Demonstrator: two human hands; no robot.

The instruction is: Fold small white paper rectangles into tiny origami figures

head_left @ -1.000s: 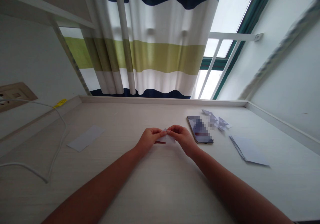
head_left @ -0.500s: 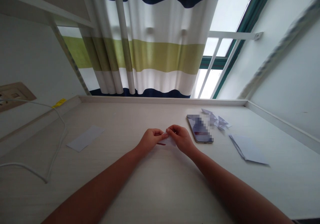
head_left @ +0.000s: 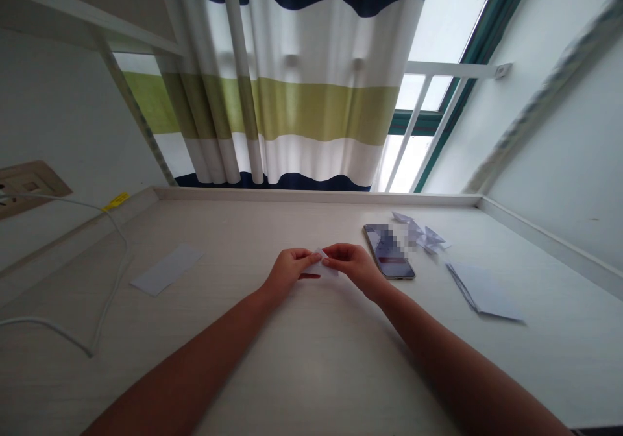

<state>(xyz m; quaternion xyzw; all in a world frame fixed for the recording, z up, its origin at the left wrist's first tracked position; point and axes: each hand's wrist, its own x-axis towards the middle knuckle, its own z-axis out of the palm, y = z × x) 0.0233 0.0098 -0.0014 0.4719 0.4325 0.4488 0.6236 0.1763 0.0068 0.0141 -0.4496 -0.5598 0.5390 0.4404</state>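
Note:
A small piece of folded white paper [head_left: 321, 268] is held between both hands above the middle of the pale table. My left hand [head_left: 292, 270] pinches its left side, with the thumb on top and a finger showing beneath. My right hand [head_left: 354, 266] is closed on the paper's upper right side, thumb and index finger together. One pointed corner stands up between the two thumbs. The hands partly cover the paper, so its full shape is hidden.
A phone [head_left: 389, 252] lies right of my hands, with several folded paper pieces [head_left: 432, 238] behind it. Farther right is a stack of white paper [head_left: 487, 290]. A paper strip [head_left: 167, 269] and a white cable [head_left: 109, 293] lie on the left. A raised rim [head_left: 311, 194] borders the table's back.
My right thumb and fingers have shifted slightly on the paper, and more of it now shows between the hands. The things on the table have stayed in place.

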